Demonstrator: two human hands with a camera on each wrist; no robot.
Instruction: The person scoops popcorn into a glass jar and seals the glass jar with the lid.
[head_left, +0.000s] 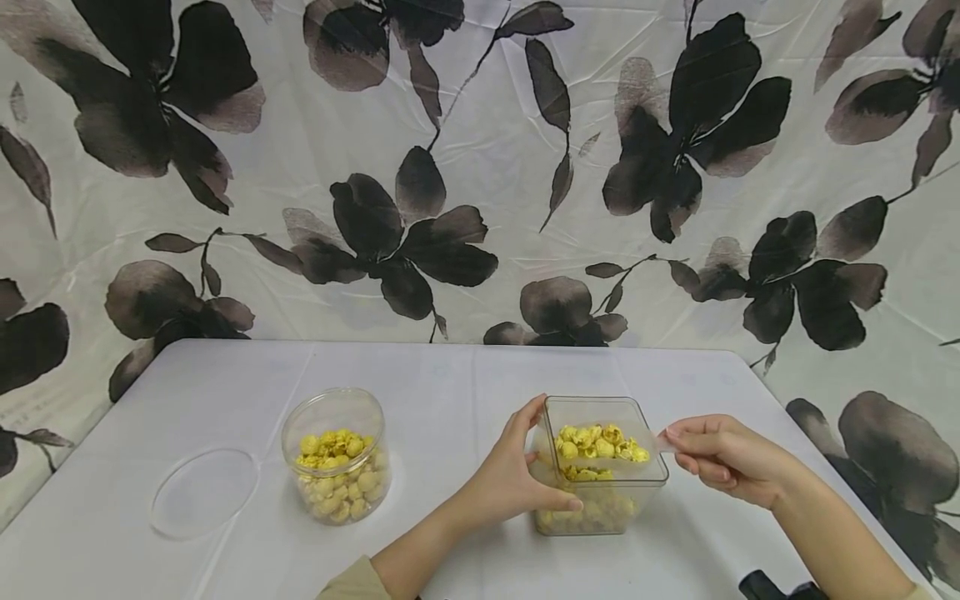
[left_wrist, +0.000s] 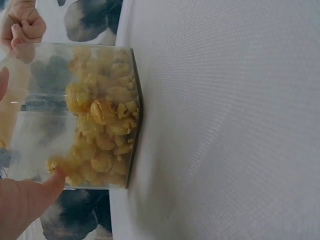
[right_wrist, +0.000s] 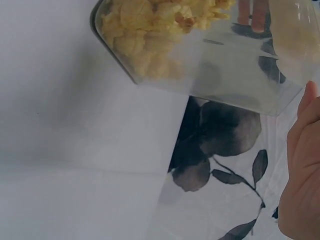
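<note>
A clear square container point(head_left: 652, 477) with yellow popcorn point(left_wrist: 102, 145) in its lower part stands on the table. My left hand point(head_left: 506, 475) grips it from the left, thumb on the near side and fingers around the far left corner. At its right rim, my right hand point(head_left: 731, 458) pinches the handle of a clear scoop point(head_left: 664, 442). The scoop's bowl is inside the container near the top, with popcorn point(head_left: 600, 442) heaped in it. Through the container wall, the right wrist view shows the pale scoop point(right_wrist: 295, 45) beside the right hand's fingertips.
A round clear tub point(head_left: 336, 467), lidless and holding more popcorn, stands to the left. Flat on the table beside it lies a clear round lid point(head_left: 204, 493). A black object point(head_left: 780, 586) shows at the bottom right edge. Floral cloth point(head_left: 480, 167) hangs behind the white table point(head_left: 420, 550).
</note>
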